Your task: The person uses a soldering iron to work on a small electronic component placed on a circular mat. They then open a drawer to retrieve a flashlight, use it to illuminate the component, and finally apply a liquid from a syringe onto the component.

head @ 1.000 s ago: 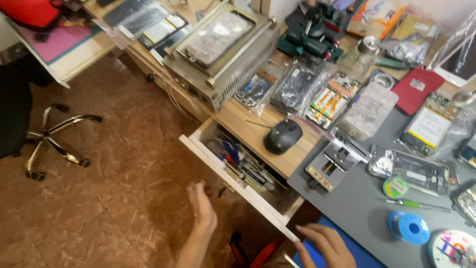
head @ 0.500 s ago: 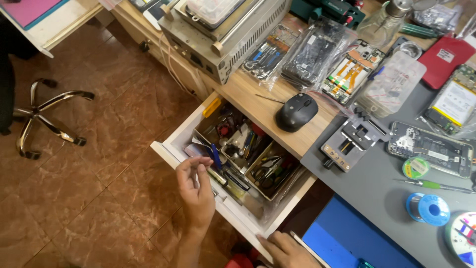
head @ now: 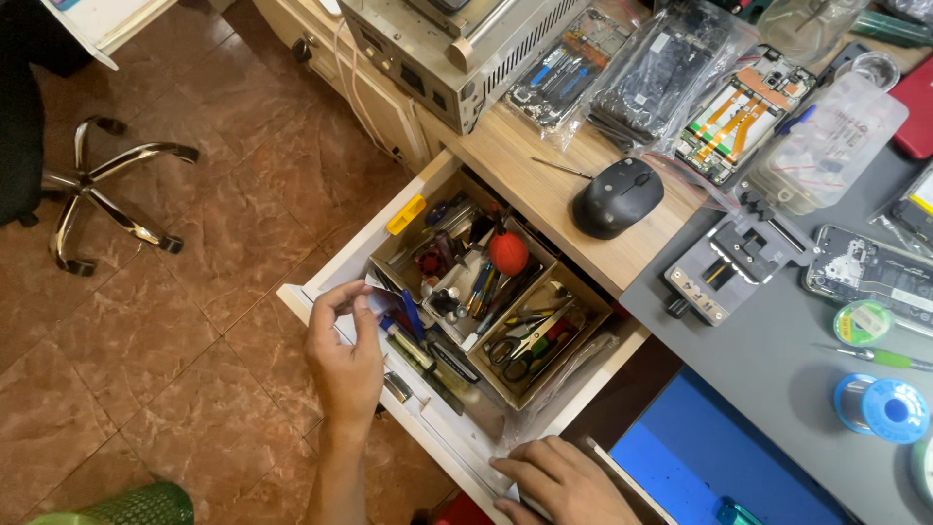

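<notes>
An open white drawer (head: 313, 288) under the wooden desk is packed with small tools in cardboard compartments. Among them are a red rubber bulb (head: 508, 253), scissors and pliers (head: 520, 340) and several pens and screwdrivers. My left hand (head: 345, 355) hovers over the drawer's front left corner. Its thumb and fingers pinch a small pale flat piece (head: 377, 299). My right hand (head: 564, 481) lies on the drawer's front edge, fingers curled over it.
On the desk above sit a black mouse (head: 617, 197), a metal jig (head: 729, 267), bagged phone parts (head: 671, 73), a grey metal box (head: 457, 49) and a blue solder reel (head: 894, 408). A blue mat (head: 719, 457) lies by my right hand. A chair's chrome base (head: 97, 194) stands on the tiled floor.
The drawer has slid out much further. My left hand has gone from below the drawer into its front corner and pinched a small piece. My right hand stays at the front edge.
</notes>
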